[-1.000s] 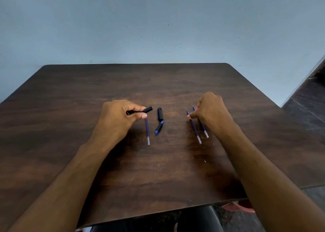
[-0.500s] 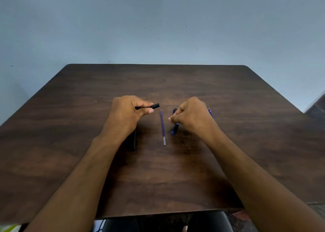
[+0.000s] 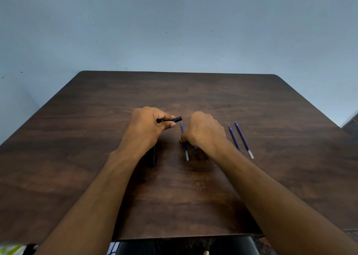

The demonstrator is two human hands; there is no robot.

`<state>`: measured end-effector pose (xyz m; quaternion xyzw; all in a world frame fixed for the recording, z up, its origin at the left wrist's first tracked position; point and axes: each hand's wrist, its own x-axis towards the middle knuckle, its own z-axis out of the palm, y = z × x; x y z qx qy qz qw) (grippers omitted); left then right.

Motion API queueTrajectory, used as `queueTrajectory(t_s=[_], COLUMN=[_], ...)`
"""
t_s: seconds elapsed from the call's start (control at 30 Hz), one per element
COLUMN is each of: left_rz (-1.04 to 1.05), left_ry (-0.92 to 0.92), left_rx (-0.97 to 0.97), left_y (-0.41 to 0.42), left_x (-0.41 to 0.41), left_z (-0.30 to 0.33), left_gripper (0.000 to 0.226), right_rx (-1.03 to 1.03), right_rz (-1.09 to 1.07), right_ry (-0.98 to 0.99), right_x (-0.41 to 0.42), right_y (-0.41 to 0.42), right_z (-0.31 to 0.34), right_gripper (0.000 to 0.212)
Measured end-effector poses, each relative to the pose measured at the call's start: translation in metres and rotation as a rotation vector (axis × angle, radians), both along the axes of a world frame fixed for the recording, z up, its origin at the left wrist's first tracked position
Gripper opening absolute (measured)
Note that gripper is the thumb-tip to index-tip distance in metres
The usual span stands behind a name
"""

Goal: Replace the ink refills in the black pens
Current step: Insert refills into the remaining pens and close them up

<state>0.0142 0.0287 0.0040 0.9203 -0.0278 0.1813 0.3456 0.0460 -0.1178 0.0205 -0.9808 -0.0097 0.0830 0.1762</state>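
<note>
Black pen parts and blue ink refills are spread over the middle of a dark wooden table. A short black pen piece is gripped between the thumb and curled fingers of the left hand, with its free end pointing toward 3 o'clock. Another black pen part lies flat on the table, partly hidden under the left wrist, at 6 o'clock from that hand.

One blue refill lies between the two hands, its blue end toward 12 o'clock and its clear tip toward 6 o'clock. The right hand is lowered onto the table just beside this refill, at its 3 o'clock side, with the fingers curled under. The thumb tip is seen touching or nearly touching the refill; whether the refill is actually pinched cannot be told. A small blue bit shows beneath the right hand, and what it belongs to cannot be made out.

Two more blue refills lie side by side at 3 o'clock from the right hand, apart from it, both slanted from 11 o'clock to 5 o'clock. A pale blue wall is seen behind the table.
</note>
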Motion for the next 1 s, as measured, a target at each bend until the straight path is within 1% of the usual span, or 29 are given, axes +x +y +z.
queueTrajectory(t_s=[0.23,0.4,0.47,0.53,0.57,0.67,0.7,0.73,0.8,0.87,1.0], left_rz=[0.016,0.04,0.046,0.048,0.046,0.025,0.022,0.019,0.015,0.014,0.011], left_ry=[0.013,0.015,-0.001,-0.007,-0.003,0.02,0.033,0.042,0.049,0.051,0.071], left_rx=[-0.01,-0.045,-0.078,-0.133,-0.153,-0.181,-0.186,-0.19,-0.203,-0.198,-0.191], left_y=[-0.002,-0.003,-0.003,-0.002,-0.003,-0.004,-0.004,-0.004,-0.004,-0.004,-0.004], left_x=[-0.003,-0.005,-0.006,-0.006,-0.006,-0.005,-0.005,-0.005,-0.004,-0.004,-0.003], left_z=[0.0,0.001,0.002,0.003,0.003,0.002,0.002,0.002,0.001,0.001,-0.001], left_gripper=[0.02,0.02,0.021,0.021,0.021,0.021,0.02,0.02,0.02,0.019,0.02], right_rx=[0.02,0.021,0.089,0.236,0.37,1.02,1.179,1.282,1.406,1.472,1.48], right_rz=[-0.048,-0.047,-0.067,-0.101,-0.121,-0.178,-0.192,-0.203,-0.234,-0.277,-0.294], right_ry=[0.034,0.046,0.022,0.001,0.01,0.203,0.251,0.27,0.246,0.16,-0.006], right_x=[0.003,0.003,0.004,0.004,0.005,0.007,0.008,0.011,0.016,0.018,0.018], right_y=[0.005,0.007,0.002,-0.007,-0.014,-0.032,-0.038,-0.043,-0.05,-0.053,-0.052], right_z=[0.003,0.002,0.004,0.007,0.007,0.008,0.009,0.009,0.012,0.012,0.004], right_gripper=[0.032,0.034,0.035,0.037,0.038,0.036,0.034,0.032,0.028,0.023,0.02])
